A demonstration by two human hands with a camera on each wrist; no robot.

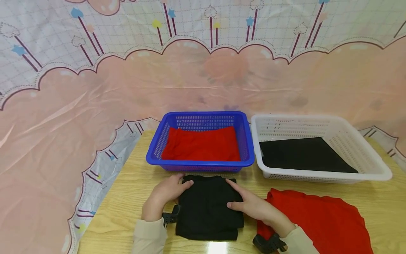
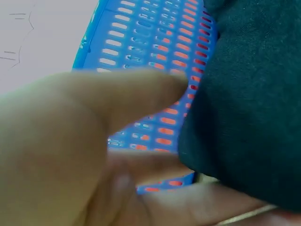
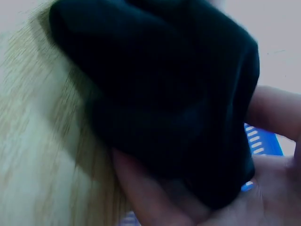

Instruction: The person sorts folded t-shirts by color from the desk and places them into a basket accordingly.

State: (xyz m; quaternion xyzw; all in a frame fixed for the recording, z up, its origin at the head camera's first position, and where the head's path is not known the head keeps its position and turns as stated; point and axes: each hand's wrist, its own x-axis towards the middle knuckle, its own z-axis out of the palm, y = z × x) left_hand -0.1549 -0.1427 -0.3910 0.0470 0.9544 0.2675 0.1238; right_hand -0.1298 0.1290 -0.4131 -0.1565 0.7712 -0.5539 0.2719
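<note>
A folded black cloth (image 1: 206,208) lies on the wooden table (image 1: 127,197) in front of the blue basket (image 1: 152,148). My left hand (image 1: 181,182) grips the cloth's far left corner. In the left wrist view the thumb (image 2: 127,94) is above the black cloth (image 2: 249,94) and a finger runs under its edge. My right hand (image 1: 234,194) holds the cloth's right edge. In the right wrist view its fingers (image 3: 141,188) curl beneath the bunched black cloth (image 3: 164,94).
The blue basket holds a folded red cloth (image 1: 201,144). Beside it, a white basket (image 1: 364,151) holds a folded black cloth (image 1: 304,153). A loose red cloth (image 1: 323,218) lies on the table at the right. A pink patterned sheet (image 1: 63,116) hangs behind and at the left.
</note>
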